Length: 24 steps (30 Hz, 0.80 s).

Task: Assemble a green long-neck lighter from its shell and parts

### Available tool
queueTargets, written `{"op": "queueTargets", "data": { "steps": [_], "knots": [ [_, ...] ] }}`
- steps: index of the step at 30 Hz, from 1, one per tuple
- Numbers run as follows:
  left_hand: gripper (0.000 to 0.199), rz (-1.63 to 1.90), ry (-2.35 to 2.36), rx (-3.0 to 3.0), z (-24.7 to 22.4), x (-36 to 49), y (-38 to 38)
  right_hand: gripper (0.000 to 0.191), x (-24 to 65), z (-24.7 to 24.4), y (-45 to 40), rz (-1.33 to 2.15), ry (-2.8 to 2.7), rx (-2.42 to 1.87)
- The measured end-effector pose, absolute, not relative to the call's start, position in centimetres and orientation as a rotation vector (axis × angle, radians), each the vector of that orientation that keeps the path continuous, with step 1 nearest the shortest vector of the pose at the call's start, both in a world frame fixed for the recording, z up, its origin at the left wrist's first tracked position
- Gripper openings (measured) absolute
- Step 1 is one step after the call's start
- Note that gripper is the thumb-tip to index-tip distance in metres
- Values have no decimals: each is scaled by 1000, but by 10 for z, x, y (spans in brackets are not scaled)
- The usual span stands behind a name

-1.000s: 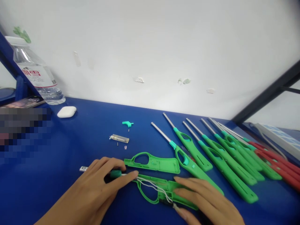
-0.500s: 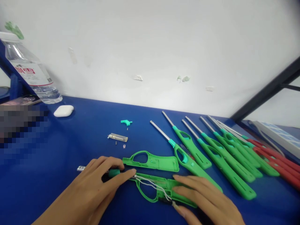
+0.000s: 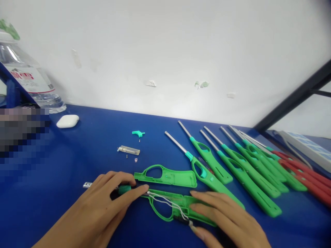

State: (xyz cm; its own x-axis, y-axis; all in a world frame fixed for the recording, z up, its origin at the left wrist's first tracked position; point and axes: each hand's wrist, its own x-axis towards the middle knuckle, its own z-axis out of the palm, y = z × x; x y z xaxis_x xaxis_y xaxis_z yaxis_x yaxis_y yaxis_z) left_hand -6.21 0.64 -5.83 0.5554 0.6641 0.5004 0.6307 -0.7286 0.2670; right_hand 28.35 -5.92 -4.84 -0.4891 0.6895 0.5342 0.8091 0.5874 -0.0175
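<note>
Take the open case half (image 3: 185, 203) as the clock's centre: it lies hollow side up on the table (image 3: 103, 137), which leaves its inner slots exposed. At nine o'clock the left hand (image 3: 111, 203) curls over a metal tube (image 3: 87, 185) and its green collar (image 3: 124, 189), thumb reaching to the case's front end, presumably to line tube and case up. At four o'clock the right hand (image 3: 222, 220) is narrow around the handle end, fingertips on the case and thumb below, probably to steady it. That thumb sits beside a black piece (image 3: 181, 220) at the near edge; white wires (image 3: 165, 202) run slack from there to the tube end.

The matching half (image 3: 182, 178) lies just apart at twelve. Towards eleven, a trigger (image 3: 138, 133) and clear tank (image 3: 129, 150) are spread out, likely so nothing small gets lost. Whole green lighters (image 3: 219, 186) fan out at two, perhaps set aside to free working room.
</note>
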Motion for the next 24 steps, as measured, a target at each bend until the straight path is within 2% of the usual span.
{"op": "queueTargets", "data": {
  "steps": [6,24],
  "knots": [
    [45,882,1163,2746,-61,-64,6,18,282,-45,-57,-280,-2298,-1178],
    [43,869,1059,2828,-62,-72,12,18,278,-42,-62,-237,-2239,-1222]
  ]
}}
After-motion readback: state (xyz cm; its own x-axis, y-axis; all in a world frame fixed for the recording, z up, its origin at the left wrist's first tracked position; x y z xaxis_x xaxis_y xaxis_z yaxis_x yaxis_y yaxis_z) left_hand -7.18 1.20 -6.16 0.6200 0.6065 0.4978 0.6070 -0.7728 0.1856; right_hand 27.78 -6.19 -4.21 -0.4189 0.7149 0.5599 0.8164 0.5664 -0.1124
